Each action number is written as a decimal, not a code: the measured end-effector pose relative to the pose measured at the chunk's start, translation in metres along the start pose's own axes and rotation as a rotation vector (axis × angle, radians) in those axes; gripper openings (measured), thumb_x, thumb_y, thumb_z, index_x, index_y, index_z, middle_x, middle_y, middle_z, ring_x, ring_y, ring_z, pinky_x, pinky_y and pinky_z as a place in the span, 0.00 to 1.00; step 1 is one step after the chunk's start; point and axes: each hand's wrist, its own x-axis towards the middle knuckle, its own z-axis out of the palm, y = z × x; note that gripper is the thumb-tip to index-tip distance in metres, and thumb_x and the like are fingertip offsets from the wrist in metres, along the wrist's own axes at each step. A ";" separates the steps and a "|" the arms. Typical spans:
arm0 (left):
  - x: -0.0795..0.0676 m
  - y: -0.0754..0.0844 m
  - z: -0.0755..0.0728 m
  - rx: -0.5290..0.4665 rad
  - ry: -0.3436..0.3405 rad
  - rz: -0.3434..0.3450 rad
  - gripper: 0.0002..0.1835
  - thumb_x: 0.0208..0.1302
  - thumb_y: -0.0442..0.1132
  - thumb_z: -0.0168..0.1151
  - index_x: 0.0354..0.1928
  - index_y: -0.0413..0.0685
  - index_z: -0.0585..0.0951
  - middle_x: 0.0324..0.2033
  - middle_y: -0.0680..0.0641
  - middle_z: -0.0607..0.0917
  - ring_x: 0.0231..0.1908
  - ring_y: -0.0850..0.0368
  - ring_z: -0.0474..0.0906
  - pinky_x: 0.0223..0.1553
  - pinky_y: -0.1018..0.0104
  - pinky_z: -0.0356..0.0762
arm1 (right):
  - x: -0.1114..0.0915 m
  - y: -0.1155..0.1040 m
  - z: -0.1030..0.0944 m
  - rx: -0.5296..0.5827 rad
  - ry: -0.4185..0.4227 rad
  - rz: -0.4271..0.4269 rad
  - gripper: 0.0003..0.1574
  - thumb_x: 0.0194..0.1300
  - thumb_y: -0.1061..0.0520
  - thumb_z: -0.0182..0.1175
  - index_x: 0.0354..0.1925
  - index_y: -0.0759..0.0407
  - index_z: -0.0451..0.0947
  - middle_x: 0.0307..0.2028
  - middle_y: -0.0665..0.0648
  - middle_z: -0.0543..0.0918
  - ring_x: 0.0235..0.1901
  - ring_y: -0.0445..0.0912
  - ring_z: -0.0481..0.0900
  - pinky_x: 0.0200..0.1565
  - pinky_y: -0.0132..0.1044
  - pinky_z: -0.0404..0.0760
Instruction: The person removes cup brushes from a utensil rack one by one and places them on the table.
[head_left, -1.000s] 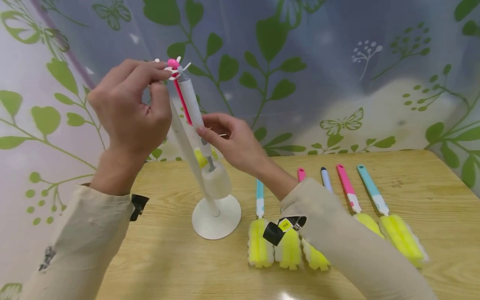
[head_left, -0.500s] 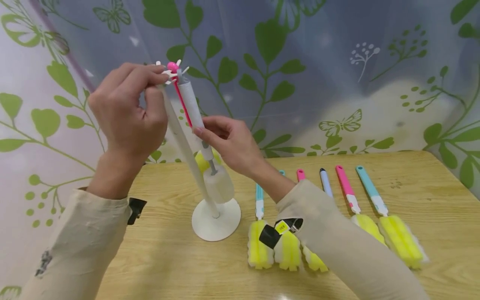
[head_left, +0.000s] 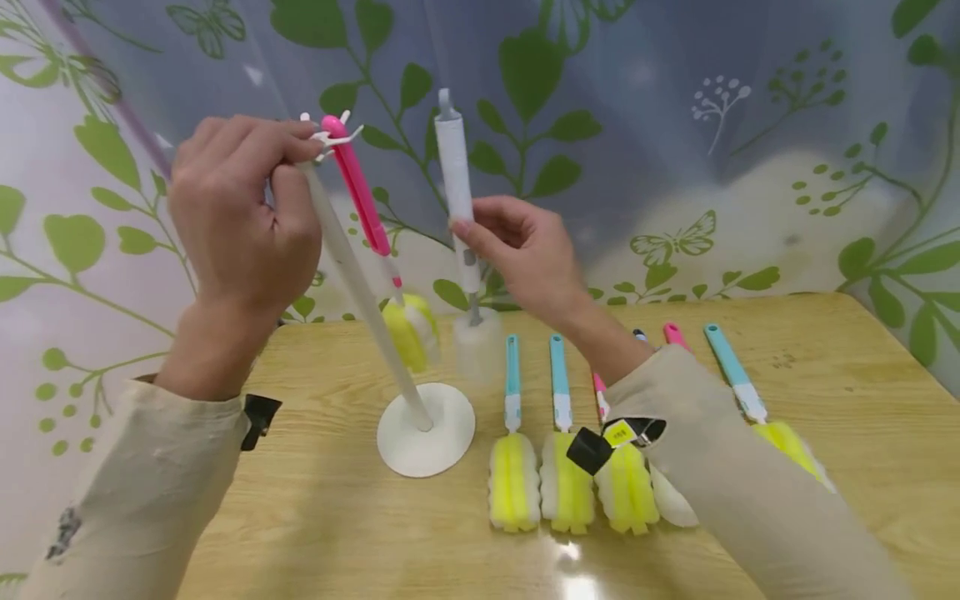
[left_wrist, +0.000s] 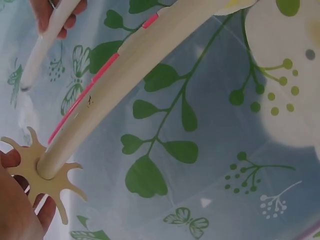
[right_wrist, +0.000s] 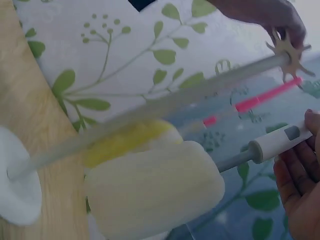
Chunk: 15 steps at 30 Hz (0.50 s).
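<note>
My left hand (head_left: pixel 243 196) holds the hooked top (head_left: pixel 330 143) of a white upright stand (head_left: pixel 360 292), fingers at the crown of small prongs. From one prong hangs a pink-handled bottle brush (head_left: pixel 360 196) with a yellow and white sponge head (head_left: pixel 408 329). To the right of the stand, my right hand (head_left: pixel 528 258) pinches a white bottle brush (head_left: pixel 453 162) by the lower part of its handle. Its grey hanging loop (head_left: pixel 446 102) points up, apart from the prongs. The brush's white sponge head (right_wrist: pixel 155 190) hangs downward, large in the right wrist view.
Several bottle brushes lie in a row on the wooden table (head_left: pixel 315 508), among them a teal-handled one (head_left: pixel 512 375) nearest the stand's round base (head_left: pixel 426 442). My right forearm passes over part of the row. A leaf-patterned curtain (head_left: pixel 637 167) hangs behind.
My right hand has moved right with the white brush, away from the prongs and more upright. The pink brush behind it now shows in full. My left hand stays at the stand's top.
</note>
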 end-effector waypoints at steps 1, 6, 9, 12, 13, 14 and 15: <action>0.000 0.000 -0.001 0.020 -0.009 0.005 0.20 0.53 0.35 0.42 0.25 0.38 0.86 0.31 0.47 0.87 0.35 0.44 0.78 0.38 0.55 0.69 | 0.000 0.000 -0.008 -0.016 0.017 -0.001 0.16 0.64 0.60 0.61 0.49 0.66 0.79 0.39 0.59 0.84 0.36 0.47 0.82 0.43 0.41 0.79; 0.000 0.001 -0.005 0.147 -0.036 0.045 0.18 0.54 0.33 0.43 0.27 0.39 0.86 0.31 0.47 0.87 0.37 0.44 0.77 0.35 0.50 0.70 | -0.005 -0.002 -0.052 -0.093 0.107 0.021 0.16 0.64 0.57 0.62 0.48 0.63 0.81 0.39 0.55 0.84 0.39 0.47 0.81 0.45 0.37 0.78; -0.002 0.000 -0.009 0.234 -0.052 0.082 0.16 0.51 0.35 0.45 0.28 0.39 0.84 0.28 0.44 0.85 0.32 0.42 0.76 0.27 0.48 0.67 | -0.008 -0.005 -0.079 -0.092 0.170 0.046 0.15 0.62 0.57 0.64 0.46 0.63 0.82 0.38 0.55 0.84 0.39 0.47 0.81 0.44 0.34 0.78; -0.003 -0.002 -0.010 0.296 -0.049 0.119 0.14 0.48 0.39 0.47 0.27 0.38 0.81 0.25 0.43 0.83 0.27 0.41 0.73 0.23 0.47 0.63 | -0.015 -0.006 -0.107 -0.117 0.233 0.068 0.15 0.60 0.57 0.65 0.45 0.62 0.83 0.38 0.54 0.85 0.39 0.46 0.81 0.43 0.31 0.78; -0.004 -0.002 -0.010 0.312 -0.042 0.125 0.14 0.48 0.41 0.47 0.26 0.39 0.80 0.24 0.43 0.82 0.26 0.41 0.72 0.22 0.48 0.61 | -0.018 -0.007 -0.116 -0.140 0.250 0.073 0.15 0.60 0.57 0.65 0.45 0.61 0.83 0.38 0.54 0.85 0.39 0.46 0.81 0.42 0.30 0.78; -0.004 -0.002 -0.010 0.326 -0.034 0.127 0.15 0.49 0.43 0.48 0.25 0.39 0.79 0.23 0.42 0.81 0.25 0.41 0.71 0.21 0.48 0.59 | -0.021 -0.007 -0.124 -0.170 0.264 0.076 0.16 0.60 0.56 0.65 0.46 0.61 0.83 0.38 0.53 0.85 0.40 0.45 0.81 0.42 0.29 0.77; -0.004 -0.003 -0.009 0.338 -0.025 0.130 0.15 0.51 0.44 0.49 0.24 0.39 0.78 0.22 0.42 0.81 0.24 0.41 0.70 0.21 0.48 0.59 | -0.024 -0.007 -0.133 -0.188 0.277 0.083 0.16 0.60 0.56 0.65 0.46 0.61 0.82 0.38 0.52 0.85 0.40 0.45 0.80 0.43 0.28 0.77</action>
